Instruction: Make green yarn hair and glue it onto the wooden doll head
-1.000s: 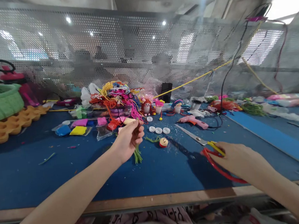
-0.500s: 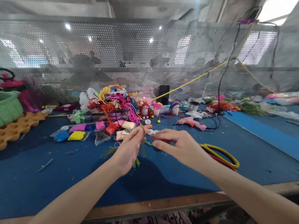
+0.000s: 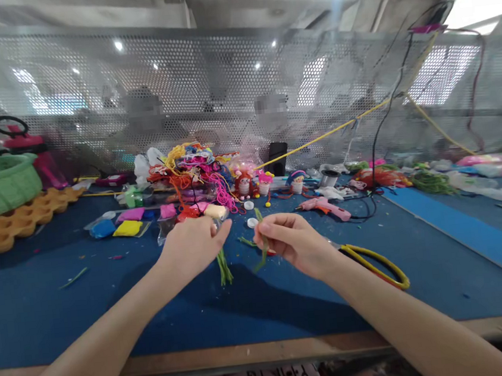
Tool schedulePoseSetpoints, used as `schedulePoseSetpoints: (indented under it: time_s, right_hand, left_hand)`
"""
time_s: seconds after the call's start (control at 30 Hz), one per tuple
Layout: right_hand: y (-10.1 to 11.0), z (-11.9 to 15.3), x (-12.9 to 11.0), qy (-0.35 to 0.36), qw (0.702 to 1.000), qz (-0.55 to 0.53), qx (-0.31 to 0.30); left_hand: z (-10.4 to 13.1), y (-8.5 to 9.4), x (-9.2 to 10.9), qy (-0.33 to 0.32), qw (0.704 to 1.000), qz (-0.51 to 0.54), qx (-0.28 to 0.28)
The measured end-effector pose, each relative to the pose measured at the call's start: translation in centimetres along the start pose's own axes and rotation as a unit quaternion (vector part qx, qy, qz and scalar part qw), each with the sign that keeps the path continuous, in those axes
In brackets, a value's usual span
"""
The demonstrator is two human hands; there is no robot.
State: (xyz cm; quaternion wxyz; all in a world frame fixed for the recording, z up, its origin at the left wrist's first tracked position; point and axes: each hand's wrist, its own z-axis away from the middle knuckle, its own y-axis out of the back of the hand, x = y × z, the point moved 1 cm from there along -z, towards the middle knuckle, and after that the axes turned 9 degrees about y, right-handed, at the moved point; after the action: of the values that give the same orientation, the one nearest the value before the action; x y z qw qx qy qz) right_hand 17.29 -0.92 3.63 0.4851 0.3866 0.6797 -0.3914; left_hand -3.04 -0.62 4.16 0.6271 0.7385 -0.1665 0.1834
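My left hand (image 3: 192, 245) is closed, back towards me, with a bundle of green yarn (image 3: 224, 268) hanging below its fingers; its palm side is hidden. Between the thumb and fingers of my right hand (image 3: 295, 240) is a short piece of green yarn (image 3: 262, 258), sticking out above and below the pinch. Another bit of green yarn (image 3: 248, 242) lies on the table between the hands. A small white round cap (image 3: 251, 222) sits just beyond my right fingertips. Scissors (image 3: 378, 261) with yellow handles lie beside my right wrist, partly covered by it.
Small yarn-haired dolls (image 3: 296, 182) stand behind the hands, beside a tangled heap of coloured yarn (image 3: 199, 169). A pink glue gun (image 3: 327, 208) lies to the right. Coloured clay packets (image 3: 128, 228), an egg tray (image 3: 25, 217) and a green basket (image 3: 2, 187) are on the left.
My hands have moved apart. The left has shifted left and turned its back up, with the green bundle below it; the right now pinches a piece of green yarn.
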Motion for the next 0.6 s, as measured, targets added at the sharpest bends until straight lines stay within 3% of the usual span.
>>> schedulePoseSetpoints:
  time_s: [0.07, 0.13, 0.23, 0.33, 0.4, 0.5, 0.6]
  right_hand:
    - [0.4, 0.3, -0.3, 0.006, 0.999, -0.037, -0.013]
    - [0.5, 0.6, -0.5, 0.007, 0.999, -0.050, -0.016]
    - [0.6, 0.9, -0.7, 0.000, 0.998, -0.061, -0.010]
    - [0.6, 1.0, -0.5, -0.006, 0.997, -0.082, -0.010]
    - [0.7, 0.9, -0.4, 0.000, 0.995, -0.098, -0.007]
    - [0.7, 0.8, -0.2, 0.008, 0.995, -0.095, 0.013]
    - [0.6, 0.9, 0.0, 0.006, 0.998, -0.047, 0.049]
  left_hand:
    - [0.1, -0.7, -0.4, 0.008, 0.990, -0.141, -0.023]
    - [0.3, -1.8, -0.6, 0.017, 0.979, -0.198, -0.051]
    - [0.2, -2.9, -0.9, 0.004, 0.972, -0.229, -0.052]
    - [-0.4, -3.0, -1.2, -0.014, 0.978, -0.201, -0.058]
    - [-0.9, -2.7, -1.3, -0.034, 0.991, -0.119, -0.060]
    - [-1.3, -2.1, -0.8, -0.050, 0.988, 0.108, -0.097]
    - [-0.7, -2.1, 0.3, -0.003, 0.910, 0.372, -0.182]
